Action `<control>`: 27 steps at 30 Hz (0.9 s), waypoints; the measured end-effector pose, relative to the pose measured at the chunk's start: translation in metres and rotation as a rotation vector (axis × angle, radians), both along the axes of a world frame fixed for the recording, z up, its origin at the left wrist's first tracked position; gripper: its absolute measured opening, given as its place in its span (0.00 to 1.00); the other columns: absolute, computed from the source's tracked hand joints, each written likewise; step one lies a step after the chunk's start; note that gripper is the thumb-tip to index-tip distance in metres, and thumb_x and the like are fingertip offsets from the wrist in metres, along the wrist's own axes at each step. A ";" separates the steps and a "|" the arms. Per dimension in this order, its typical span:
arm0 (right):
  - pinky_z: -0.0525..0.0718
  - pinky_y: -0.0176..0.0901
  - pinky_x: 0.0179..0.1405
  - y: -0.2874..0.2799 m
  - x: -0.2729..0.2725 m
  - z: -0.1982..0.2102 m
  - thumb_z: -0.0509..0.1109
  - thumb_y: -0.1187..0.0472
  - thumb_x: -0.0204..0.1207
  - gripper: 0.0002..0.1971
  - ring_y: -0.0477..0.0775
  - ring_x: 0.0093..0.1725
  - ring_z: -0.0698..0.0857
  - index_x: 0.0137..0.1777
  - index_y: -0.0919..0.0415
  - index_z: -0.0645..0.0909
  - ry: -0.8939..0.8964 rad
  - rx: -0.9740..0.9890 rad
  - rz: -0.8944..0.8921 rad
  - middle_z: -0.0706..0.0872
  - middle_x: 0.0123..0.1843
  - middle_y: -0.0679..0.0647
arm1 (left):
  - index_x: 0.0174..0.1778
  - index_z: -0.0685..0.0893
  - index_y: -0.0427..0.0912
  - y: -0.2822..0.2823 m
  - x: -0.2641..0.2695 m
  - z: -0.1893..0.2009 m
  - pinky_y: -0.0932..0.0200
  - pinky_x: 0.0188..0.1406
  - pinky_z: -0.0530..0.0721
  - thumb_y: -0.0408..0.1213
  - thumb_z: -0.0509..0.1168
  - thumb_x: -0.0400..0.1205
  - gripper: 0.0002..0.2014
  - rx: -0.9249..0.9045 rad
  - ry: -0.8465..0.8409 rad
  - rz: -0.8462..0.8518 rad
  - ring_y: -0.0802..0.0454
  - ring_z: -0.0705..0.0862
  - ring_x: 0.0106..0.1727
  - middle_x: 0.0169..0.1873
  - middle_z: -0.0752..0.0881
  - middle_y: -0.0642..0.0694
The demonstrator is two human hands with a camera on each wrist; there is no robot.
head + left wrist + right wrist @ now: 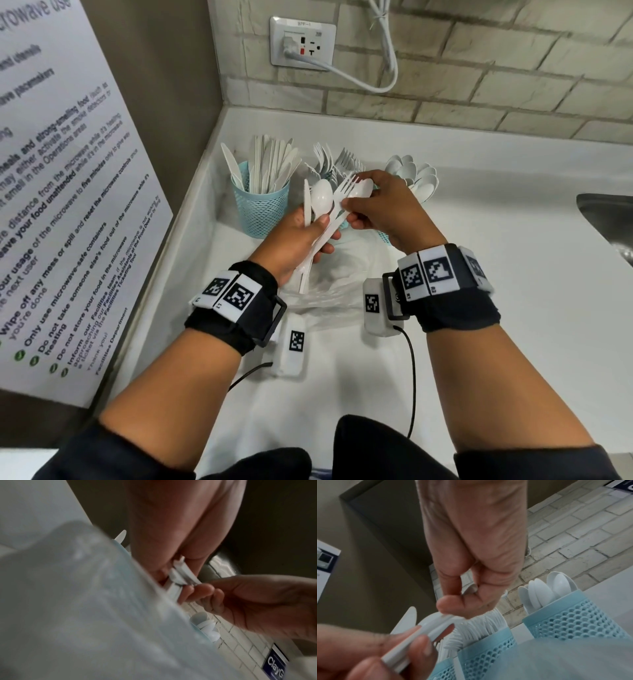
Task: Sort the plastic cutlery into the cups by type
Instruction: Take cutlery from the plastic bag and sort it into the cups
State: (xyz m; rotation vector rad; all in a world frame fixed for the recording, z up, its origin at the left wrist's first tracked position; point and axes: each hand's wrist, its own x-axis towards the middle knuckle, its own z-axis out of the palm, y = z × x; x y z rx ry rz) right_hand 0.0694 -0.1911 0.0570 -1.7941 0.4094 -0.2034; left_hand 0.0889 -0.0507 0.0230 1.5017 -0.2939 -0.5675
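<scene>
Left hand (301,240) grips upright cutlery bundle (320,222), heads pointing toward knife cup (260,205); right hand (383,209) pinches spoon (359,190).

Three pale blue mesh cups are standing in a row on the white table (445,274). The left cup (260,209) is filled with white plastic knives (274,164), the middle cup (486,654) with forks (337,159), the right cup (573,622) with spoons (416,174). In front of them, a loose bunch of white cutlery is being held upright: a knife (307,202), a spoon (322,198), a fork (344,190) and a second spoon (363,188).
</scene>
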 end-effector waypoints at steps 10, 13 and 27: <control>0.86 0.35 0.25 0.014 0.004 -0.001 0.62 0.74 0.76 0.12 0.44 0.18 0.83 0.56 0.63 0.76 -0.037 -0.015 -0.056 0.81 0.33 0.55 | 0.46 0.75 0.46 -0.003 -0.002 -0.003 0.62 0.29 0.70 0.38 0.50 0.88 0.10 0.106 -0.181 -0.030 0.57 0.71 0.29 0.33 0.75 0.51; 0.85 0.34 0.23 0.016 0.005 0.002 0.61 0.65 0.81 0.08 0.44 0.18 0.83 0.58 0.65 0.75 -0.029 0.051 -0.064 0.80 0.36 0.56 | 0.46 0.77 0.44 -0.002 -0.003 -0.004 0.69 0.26 0.71 0.38 0.51 0.88 0.10 0.098 -0.244 -0.058 0.58 0.70 0.28 0.32 0.73 0.51; 0.87 0.37 0.26 0.012 0.001 0.003 0.67 0.61 0.79 0.21 0.45 0.21 0.83 0.70 0.62 0.68 0.046 0.025 0.019 0.83 0.37 0.57 | 0.44 0.77 0.50 0.000 -0.008 -0.007 0.73 0.26 0.75 0.41 0.51 0.88 0.11 0.109 -0.302 -0.058 0.60 0.74 0.29 0.29 0.74 0.51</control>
